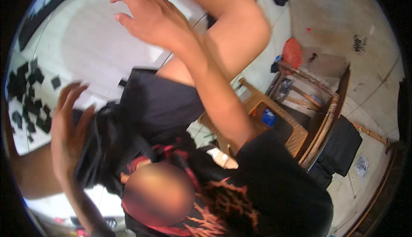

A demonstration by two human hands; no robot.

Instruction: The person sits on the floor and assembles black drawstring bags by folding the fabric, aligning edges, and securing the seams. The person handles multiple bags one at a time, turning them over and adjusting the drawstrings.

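My right hand (150,18) is raised above the white tiled floor (98,31), in front of my bent bare knee. Its fingers curve loosely, the thumb stands apart, and nothing shows in it. At the left, my left hand (68,125) hangs beside dark cloth (103,138) with its fingers spread; motion blurs it slightly, and I see nothing held. Just left of that hand, several small black square pieces (40,112) lie scattered on the floor. One separate black piece (122,82) lies by the edge of my black shorts (159,101).
To the right stands a worn wooden frame (330,108) with a brown woven-textured plastic stool (296,138) beside it. A blue packet (268,117) and a red bag (292,53) are nearby. A stack of black sheets (341,147) lies further right.
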